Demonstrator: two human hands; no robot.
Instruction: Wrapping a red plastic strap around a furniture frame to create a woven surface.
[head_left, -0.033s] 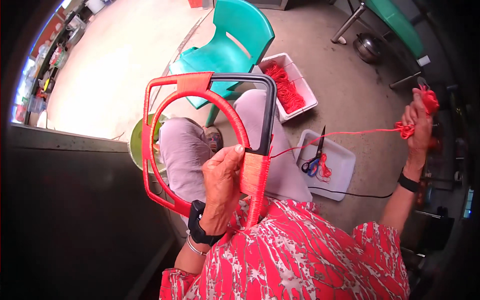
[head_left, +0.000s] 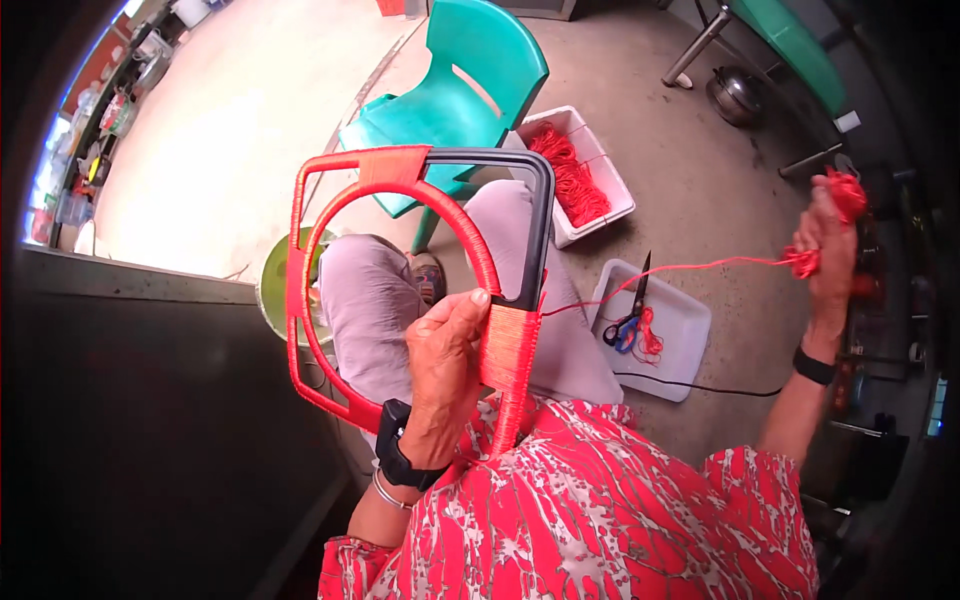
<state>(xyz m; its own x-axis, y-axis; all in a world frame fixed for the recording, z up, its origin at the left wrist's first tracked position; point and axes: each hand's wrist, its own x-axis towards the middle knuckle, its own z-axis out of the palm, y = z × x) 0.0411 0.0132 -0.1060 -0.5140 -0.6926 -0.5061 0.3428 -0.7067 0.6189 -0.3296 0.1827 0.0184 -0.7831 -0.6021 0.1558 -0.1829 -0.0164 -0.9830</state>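
A frame (head_left: 470,225), square outside with a round ring inside, stands tilted over my lap. Red cord wraps most of it; its upper right corner is bare black. My left hand (head_left: 445,345) pinches the frame's right side, the thumb at the upper end of a broad wrapped band (head_left: 509,345). From that band a red cord (head_left: 680,268) runs, slightly slack, across to my right hand (head_left: 828,240), raised far out at the right. The fingers there are closed round a bundle of red cord (head_left: 846,196), which bulges out above and beside them.
A green plastic chair (head_left: 440,115) stands ahead, beside a white box (head_left: 618,205) of red cord. Right of my legs, a white tray (head_left: 688,345) holds scissors (head_left: 622,332) and cord scraps. A green basin (head_left: 272,290) is at my left, near a dark panel (head_left: 170,400).
My right hand has shifted slightly left with the cord bundle. The frame has tipped a little at its upper edge; my left hand keeps its grip.
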